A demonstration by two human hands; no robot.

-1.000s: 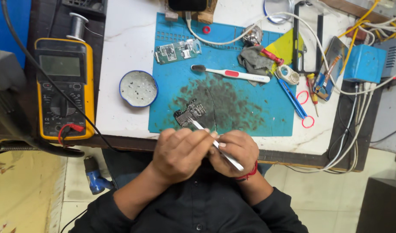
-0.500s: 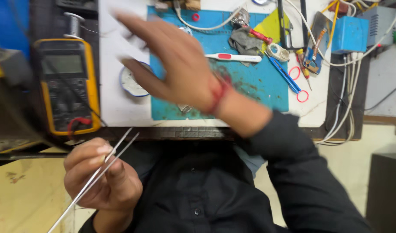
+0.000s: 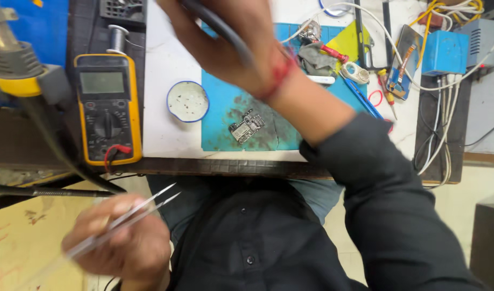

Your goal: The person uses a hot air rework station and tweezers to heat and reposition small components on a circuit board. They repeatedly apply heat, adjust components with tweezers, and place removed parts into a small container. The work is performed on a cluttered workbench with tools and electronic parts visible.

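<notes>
Left hand: the left hand (image 3: 120,245) is low in the view, off the counter and over the lap, fingers closed around metal tweezers (image 3: 129,215).
Tweezers: tips point up and to the right, slightly parted, blurred along the shaft.
Right hand: the right hand (image 3: 225,43) is raised over the upper part of the counter, fingers wrapped round a dark grey handle or cable (image 3: 217,24); what it belongs to cannot be told. A red thread (image 3: 276,75) circles the wrist.
Circuit board: a small circuit board (image 3: 247,125) lies flat on the blue mat (image 3: 220,124), near its lower edge, touched by neither hand.
Mat: the surface around the board is darkly stained.
Dish: a round white dish with blue rim (image 3: 187,101) sits just left of the mat.
Meter: a yellow multimeter (image 3: 108,105) lies further left, a red probe lead at its lower end.
Upper right: a grey cloth (image 3: 315,56), a blue box (image 3: 446,53) and white cables (image 3: 438,124) crowd the counter (image 3: 169,59).
Far left: a blurred yellow-collared tool nozzle (image 3: 12,64) close to the camera.
</notes>
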